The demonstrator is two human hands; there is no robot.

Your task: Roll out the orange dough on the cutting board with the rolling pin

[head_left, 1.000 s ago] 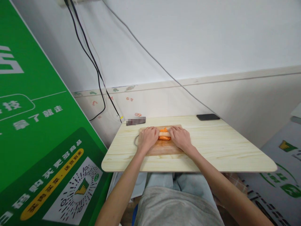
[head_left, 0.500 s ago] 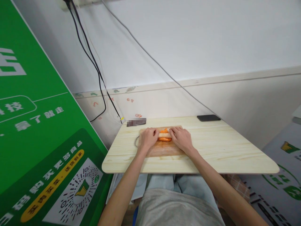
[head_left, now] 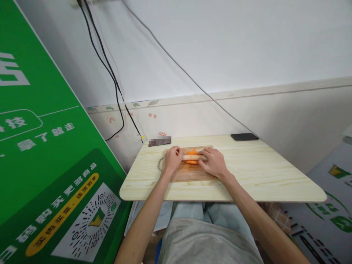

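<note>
— Now, where are the two hands?

— Both rest on the cutting board, which lies on the pale wooden table. The left hand and right hand each curl their fingers around one end of a pale stick.

— And the carrot?

— Orange carrot pieces sit on the board between the hands, touching the stick.

— Anything else near the board?

— A dark phone lies well beyond the board's right end, at the table's far edge; black cables hang on the wall behind it.
</note>
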